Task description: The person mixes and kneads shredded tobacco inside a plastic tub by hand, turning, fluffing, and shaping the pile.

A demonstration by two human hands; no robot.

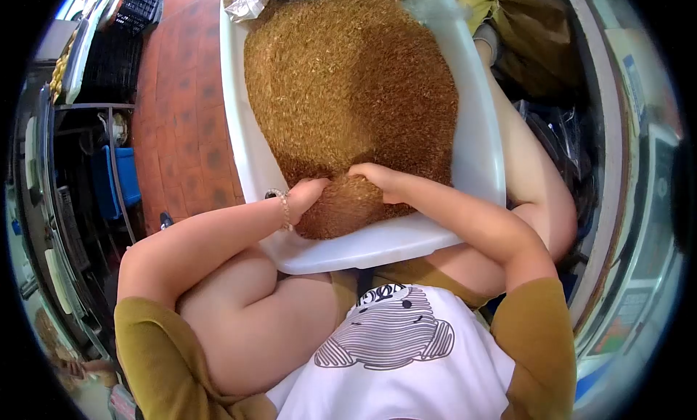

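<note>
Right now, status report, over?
Left hand, right hand touching loose brown shredded material, near end. Material heaped in white plastic tub. Crumpled clear plastic at far end, away from hands.

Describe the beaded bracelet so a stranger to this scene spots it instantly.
Find the big white tub of loose brown shreds. Toward its near end, the left hand touches the shreds, with the beaded bracelet around its wrist. Pale beads set it apart from the dark band beside it.
</note>
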